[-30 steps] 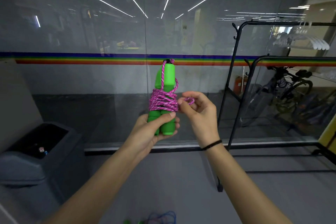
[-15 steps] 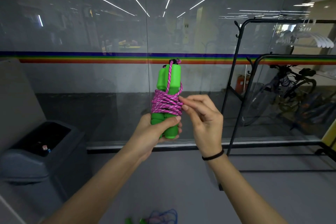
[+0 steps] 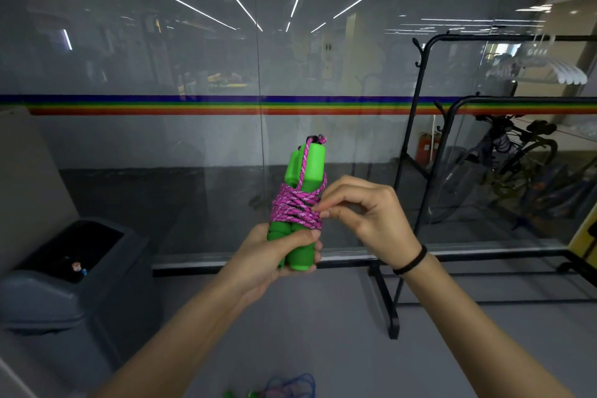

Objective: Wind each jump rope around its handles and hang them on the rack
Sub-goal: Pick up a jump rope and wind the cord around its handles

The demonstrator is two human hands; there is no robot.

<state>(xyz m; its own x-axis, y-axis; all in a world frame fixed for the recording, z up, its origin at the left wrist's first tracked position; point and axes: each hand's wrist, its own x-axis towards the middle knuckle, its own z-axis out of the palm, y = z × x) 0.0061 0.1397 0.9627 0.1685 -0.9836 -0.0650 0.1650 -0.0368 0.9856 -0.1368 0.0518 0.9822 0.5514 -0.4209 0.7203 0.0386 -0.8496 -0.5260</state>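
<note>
Left hand (image 3: pixel 269 257): fingers curled round the lower ends of two green handles (image 3: pixel 308 165), held upright side by side, centre of view. Pink rope (image 3: pixel 294 208): wound in crossed turns about the middle of the handles, with one strand running up to their tops. Right hand (image 3: pixel 368 215): its fingers (image 3: pixel 332 201) pinch the rope at the right edge of the winding. Black rack (image 3: pixel 416 152): far right, against the glass wall. Second jump rope (image 3: pixel 290 384), blue: on the floor at the near edge. Grey bin (image 3: pixel 42 297): left.
</note>
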